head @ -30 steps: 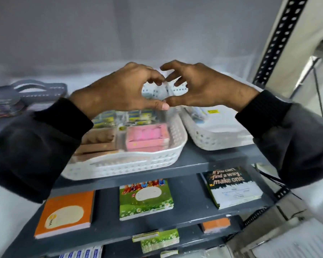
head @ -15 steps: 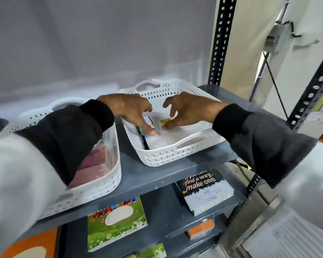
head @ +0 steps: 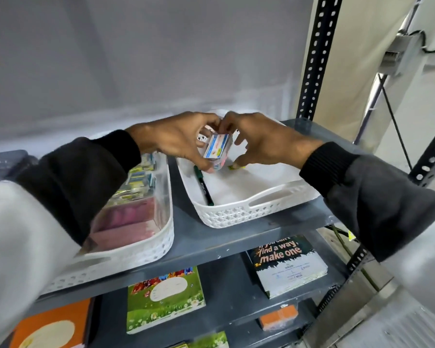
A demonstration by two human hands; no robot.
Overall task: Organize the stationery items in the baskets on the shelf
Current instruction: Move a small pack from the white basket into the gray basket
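- Left hand (head: 178, 141) and right hand (head: 264, 143) meet over the far end of the right basket (head: 261, 204), a white plastic tray with pierced walls and a slot handle in its near wall.
- Left hand is closed around a small box (head: 217, 146) with a white, blue and orange label; thumb under it, fingers over the top. Print on the label is too small and blurred to read.
- Right hand touches the box's far top edge with its fingertips; the rest of the fingers are curled and loosely spread. Its thumb reaches down by a small yellow item (head: 236, 167) on the basket floor; whether it grips it, cannot tell.
- A dark pen (head: 203, 185) with a green end lies along the right basket's left wall. White lettering runs along the barrel, not legible.
- Left basket (head: 161, 237), same white style, sits just beside the right one on the grey shelf (head: 224, 237). It holds pink packs (head: 128, 217) near the front and small yellow-and-blue packets (head: 141, 172) behind, partly hidden by the left sleeve.
- Lower shelf: a dark booklet (head: 286, 264) whose cover reads "find a way, make one"; the line above is cut off by the shelf edge. A green booklet (head: 165, 297) with cartoon art and a blank oval label. An orange booklet (head: 50, 327) at lower left.
- Below that, an orange block (head: 278, 317).
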